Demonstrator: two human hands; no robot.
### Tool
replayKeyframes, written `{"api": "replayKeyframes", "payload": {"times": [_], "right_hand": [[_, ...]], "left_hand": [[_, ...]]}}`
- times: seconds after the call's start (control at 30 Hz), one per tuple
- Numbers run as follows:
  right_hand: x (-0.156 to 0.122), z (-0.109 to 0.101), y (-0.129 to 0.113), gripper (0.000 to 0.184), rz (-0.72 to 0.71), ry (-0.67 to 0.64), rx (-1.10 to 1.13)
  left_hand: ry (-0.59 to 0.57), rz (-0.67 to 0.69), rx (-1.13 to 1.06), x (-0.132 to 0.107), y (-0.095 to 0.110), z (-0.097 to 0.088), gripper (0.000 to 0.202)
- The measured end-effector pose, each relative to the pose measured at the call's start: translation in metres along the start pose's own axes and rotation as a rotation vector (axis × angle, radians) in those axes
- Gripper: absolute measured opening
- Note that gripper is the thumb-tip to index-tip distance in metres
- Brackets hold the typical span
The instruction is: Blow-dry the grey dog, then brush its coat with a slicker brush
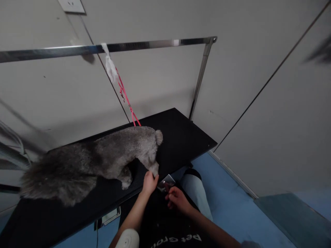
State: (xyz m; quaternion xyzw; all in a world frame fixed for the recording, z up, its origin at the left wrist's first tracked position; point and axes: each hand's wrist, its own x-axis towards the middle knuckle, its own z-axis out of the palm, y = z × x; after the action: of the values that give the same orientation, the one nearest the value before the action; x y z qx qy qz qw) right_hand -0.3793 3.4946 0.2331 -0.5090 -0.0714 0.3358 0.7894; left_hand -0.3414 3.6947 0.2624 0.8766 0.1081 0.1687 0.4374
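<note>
A grey, close-trimmed dog (116, 146) is up on a black grooming table (178, 134), its shaggy head to the left and its short round tail to the right. My left hand (150, 182) is closed around the lower part of its hind leg, by the table's front edge. Just right of that, my right hand (178, 200) has its fingers curled, low in front of my dark apron (165, 224). A shiny metallic piece (167, 182) shows beyond its fingertips; whether the hand holds it is unclear. Blur and shade hide what those fingers grip.
A metal bar (144, 44) runs above the table on an upright post (200, 81). From it hang a white cloth strip (110, 67) and a red-pink loop lead (125, 93) reaching behind the dog. Grey ribbed hoses (12, 155) are at far left; a wall stands behind.
</note>
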Motion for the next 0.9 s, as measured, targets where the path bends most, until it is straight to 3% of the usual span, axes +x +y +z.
{"api": "replayKeyframes", "payload": {"times": [0.07, 0.17, 0.27, 0.37, 0.47, 0.5, 0.63, 0.67, 0.77, 0.9], "right_hand": [[-0.01, -0.003, -0.012, 0.043, -0.038, -0.017, 0.073], [-0.02, -0.001, -0.038, 0.042, -0.185, -0.018, -0.048], [-0.017, 0.009, -0.072, 0.025, -0.358, -0.075, -0.282], [0.006, 0.024, -0.116, 0.02, -0.388, -0.182, -0.356], [0.03, 0.04, -0.152, 0.024, -0.544, 0.057, -0.228], [0.034, 0.046, -0.158, 0.023, -0.58, 0.082, -0.206], [0.034, 0.065, -0.159, 0.024, -0.453, -0.251, -0.285], [0.034, 0.07, -0.157, 0.025, -0.447, -0.251, -0.276], [0.033, 0.081, -0.153, 0.024, -0.561, -0.053, -0.206], [0.034, 0.088, -0.155, 0.023, -0.494, -0.182, -0.241]], "left_hand": [[0.069, 0.013, 0.104, -0.007, 0.002, 0.004, 0.01], [0.05, -0.016, -0.021, -0.025, 0.012, -0.004, 0.019], [0.088, -0.065, -0.254, -0.049, 0.031, -0.022, 0.041], [0.087, -0.131, -0.403, -0.067, 0.049, -0.046, 0.052], [0.044, -0.159, -0.521, -0.073, 0.06, -0.071, 0.059], [0.03, -0.151, -0.552, -0.075, 0.064, -0.08, 0.061], [-0.062, -0.098, -0.551, -0.082, 0.076, -0.109, 0.064], [-0.084, -0.092, -0.534, -0.083, 0.079, -0.113, 0.061], [-0.065, -0.087, -0.511, -0.087, 0.082, -0.121, 0.052], [0.044, -0.063, -0.541, -0.087, 0.079, -0.123, 0.043]]}}
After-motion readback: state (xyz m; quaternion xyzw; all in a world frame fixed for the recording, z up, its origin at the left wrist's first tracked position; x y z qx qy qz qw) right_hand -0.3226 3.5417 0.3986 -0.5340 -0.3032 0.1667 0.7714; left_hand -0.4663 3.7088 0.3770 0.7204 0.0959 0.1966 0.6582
